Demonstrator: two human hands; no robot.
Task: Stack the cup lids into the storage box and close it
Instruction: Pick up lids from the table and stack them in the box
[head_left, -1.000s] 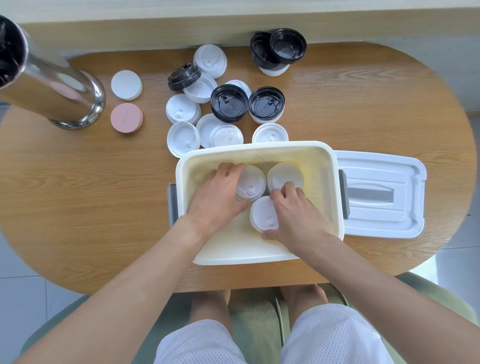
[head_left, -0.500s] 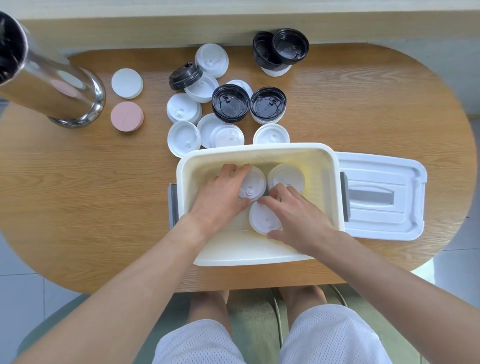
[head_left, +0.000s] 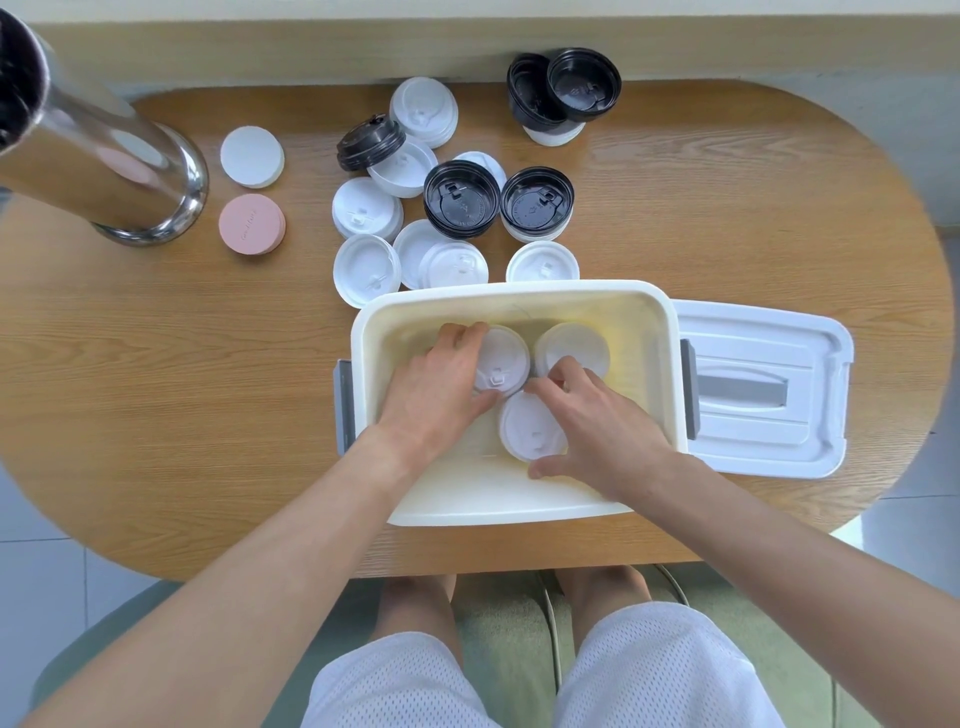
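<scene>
Both hands are down inside the storage box (head_left: 519, 299) at the centre of the frame, and three short stacks of white lids sit packed together on its floor. The left hand (head_left: 441, 395) has its fingers curled round the left stack (head_left: 503, 364), fingertips on the far edge and thumb on the near one, so it is gripping that pile. The right hand (head_left: 597, 421) lies beside the near stack (head_left: 530, 426), its thumb against the lower rim and its first fingers reaching to the spot where the three stacks meet; whether it truly pinches that lid I cannot tell. The right stack (head_left: 571, 345) sits just above those fingers, touching its neighbours.

What matters for the next move, I'd say, is that the loose lids (head_left: 366, 267) waiting on the table (head_left: 156, 389) lie above the box toward the upper middle of the frame, mostly left of centre, so the left hand is nearer them. The black lids (head_left: 462, 200) stand just behind. The box cover (head_left: 753, 400) lies flat to the right, touching the box, its long side running up and down the frame, nearest the right hand.
</scene>
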